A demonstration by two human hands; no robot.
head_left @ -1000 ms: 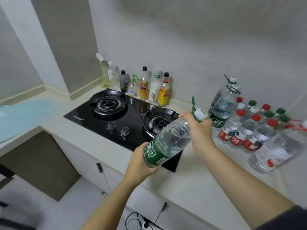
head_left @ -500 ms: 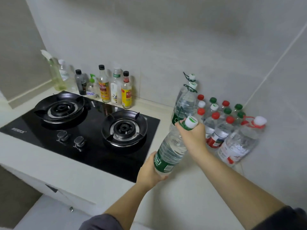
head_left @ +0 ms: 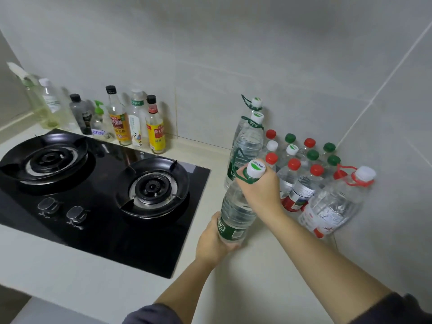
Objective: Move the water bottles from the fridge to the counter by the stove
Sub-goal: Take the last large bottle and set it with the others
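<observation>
Right hand (head_left: pixel 261 190) gripping neck, left hand (head_left: pixel 210 242) clasping base of clear plastic "Cestbon" bottle (head_left: pixel 236 206) right of black gas stove (head_left: pixel 105 230); red-capped bottles (head_left: pixel 289 176) standing further right.

The white cap (head_left: pixel 256 168) of the water bottle (head_left: pixel 237 206) reads "Cestbon".

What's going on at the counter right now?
A person has a large water bottle in both hands. The right hand has its grip at the neck, just under the cap, and the left hand cups the base. The bottle is tilted, low over the counter between the stove and a cluster of water bottles in the corner. I can't tell whether its base has touched down.
</observation>
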